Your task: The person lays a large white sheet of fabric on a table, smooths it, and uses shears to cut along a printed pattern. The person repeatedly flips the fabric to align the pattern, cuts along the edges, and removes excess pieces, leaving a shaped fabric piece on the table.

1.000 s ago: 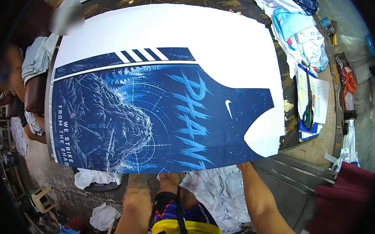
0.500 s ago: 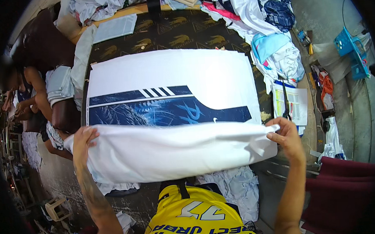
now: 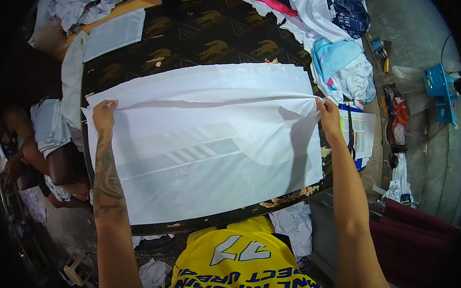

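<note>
My left hand (image 3: 105, 111) pinches the far edge of a white sheet (image 3: 206, 182) near its left end, with a tattooed forearm below. My right hand (image 3: 326, 107) grips the same edge at the right end. The sheet lies back side up, a dark striped print showing faintly through it, its far edge slightly raised in a long ridge. More white layers (image 3: 201, 77) show beyond that ridge, on the dark patterned table (image 3: 193, 31). Beside my right hand are black scissors (image 3: 350, 127) on some papers (image 3: 364, 132).
Piles of clothes (image 3: 335, 60) line the back right. A pale flat packet (image 3: 112, 33) lies at the back left. At the left edge are a seated person's arm and legs (image 3: 30, 149) and folded cloth (image 3: 52, 122). Blue plastic baskets (image 3: 439, 94) stand at the right.
A second ago the dark printed side faced up. My hands rose from the near edge, carrying white sheet over the print toward the back; now it covers the print.
</note>
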A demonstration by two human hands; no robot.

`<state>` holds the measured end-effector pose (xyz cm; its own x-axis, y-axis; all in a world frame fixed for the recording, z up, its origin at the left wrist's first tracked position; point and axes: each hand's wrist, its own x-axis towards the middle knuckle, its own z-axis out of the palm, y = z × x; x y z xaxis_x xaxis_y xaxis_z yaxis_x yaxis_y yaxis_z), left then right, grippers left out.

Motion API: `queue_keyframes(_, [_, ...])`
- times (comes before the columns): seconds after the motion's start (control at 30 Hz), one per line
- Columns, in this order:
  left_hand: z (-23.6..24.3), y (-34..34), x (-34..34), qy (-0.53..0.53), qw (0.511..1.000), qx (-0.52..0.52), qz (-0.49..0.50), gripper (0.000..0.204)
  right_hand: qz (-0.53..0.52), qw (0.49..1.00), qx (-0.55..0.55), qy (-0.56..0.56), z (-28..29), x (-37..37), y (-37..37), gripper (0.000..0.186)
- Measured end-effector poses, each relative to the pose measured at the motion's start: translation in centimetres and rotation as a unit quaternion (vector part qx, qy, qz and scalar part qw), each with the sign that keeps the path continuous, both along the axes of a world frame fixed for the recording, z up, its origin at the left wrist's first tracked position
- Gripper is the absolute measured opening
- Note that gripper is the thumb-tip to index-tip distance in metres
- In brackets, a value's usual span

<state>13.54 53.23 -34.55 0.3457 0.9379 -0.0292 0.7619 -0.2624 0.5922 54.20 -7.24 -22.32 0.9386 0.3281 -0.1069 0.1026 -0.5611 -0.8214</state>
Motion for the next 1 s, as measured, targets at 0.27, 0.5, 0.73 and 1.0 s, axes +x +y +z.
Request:
queue_keyframes(0.27, [0.0,3.0,5.5,-0.055,0.998,0.024,-0.009,0.035,-0.065,0.996,-0.052,-0.01,-5.0,5.4,3.6,0.044])
queue_keyframes(0.5, [1.5,2.6,6.1,-0.017,1.0,0.004,-0.014,0.038,-0.092,0.991,-0.098,0.002,-6.0,7.3,5.0,0.038])
queue_keyframes(0.73, [3.7,-16.4,10.9,-0.083,0.983,0.022,-0.163,0.062,0.073,0.964,-0.209,-0.148,-3.4,-1.0,-1.9,0.028])
queue_keyframes(1.0, [6.0,-42.6,24.2,-0.06,0.809,0.01,-0.585,0.058,-0.074,0.951,-0.295,0.06,-1.9,-16.7,-16.2,0.036])
